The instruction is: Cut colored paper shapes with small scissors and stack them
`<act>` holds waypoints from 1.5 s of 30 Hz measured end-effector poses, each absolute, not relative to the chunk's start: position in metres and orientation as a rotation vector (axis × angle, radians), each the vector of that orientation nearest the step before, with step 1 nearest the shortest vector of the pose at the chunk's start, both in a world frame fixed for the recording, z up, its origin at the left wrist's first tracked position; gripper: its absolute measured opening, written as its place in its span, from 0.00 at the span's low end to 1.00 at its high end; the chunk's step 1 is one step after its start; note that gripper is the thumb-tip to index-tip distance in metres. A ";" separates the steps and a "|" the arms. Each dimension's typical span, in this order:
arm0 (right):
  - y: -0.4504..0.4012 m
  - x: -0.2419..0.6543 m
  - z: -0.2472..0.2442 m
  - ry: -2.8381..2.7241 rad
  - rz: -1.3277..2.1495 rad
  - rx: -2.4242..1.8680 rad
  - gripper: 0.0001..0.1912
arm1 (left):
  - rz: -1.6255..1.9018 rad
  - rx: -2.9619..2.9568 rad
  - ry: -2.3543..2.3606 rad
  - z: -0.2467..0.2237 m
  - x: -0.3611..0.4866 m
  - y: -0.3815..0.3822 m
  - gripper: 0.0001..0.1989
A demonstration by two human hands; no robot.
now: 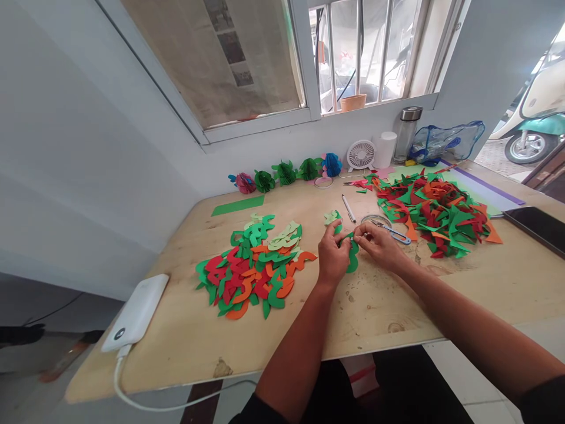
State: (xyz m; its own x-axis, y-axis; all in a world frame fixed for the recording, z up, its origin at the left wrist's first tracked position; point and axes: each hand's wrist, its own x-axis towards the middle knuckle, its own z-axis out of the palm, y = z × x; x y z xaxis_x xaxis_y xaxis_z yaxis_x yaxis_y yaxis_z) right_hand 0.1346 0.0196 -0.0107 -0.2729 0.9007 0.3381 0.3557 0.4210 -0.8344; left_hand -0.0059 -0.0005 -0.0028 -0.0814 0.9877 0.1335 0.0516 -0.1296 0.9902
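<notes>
My left hand and my right hand meet over the table, fingers pinched on a curved green paper cutout. Its lower lobe hangs below the fingertips; the upper part is partly hidden by them. Light green paper pieces lie just beyond my left hand. Close to my right hand are a blue craft knife and a ring-shaped roll, partly covered. A white pen rests beyond both hands.
Curved paper cutouts are heaped at left, angular paper scraps at right. Folded paper figures, a small fan and a glass bottle line the wall. A white power bank and a phone sit near the sides.
</notes>
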 end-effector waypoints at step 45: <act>0.017 0.130 -0.008 -1.755 0.757 -1.197 0.05 | 1.284 1.401 1.247 -0.005 -0.006 -0.001 0.27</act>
State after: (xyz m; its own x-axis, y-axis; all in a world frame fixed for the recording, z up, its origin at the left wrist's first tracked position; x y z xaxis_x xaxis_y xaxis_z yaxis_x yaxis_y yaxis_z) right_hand 0.1303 0.0173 -0.0081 -0.1723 0.9343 0.3120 0.4139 0.3561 -0.8378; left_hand -0.0062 -0.0012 -0.0048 -0.0206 0.9878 0.1543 0.1259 -0.1505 0.9805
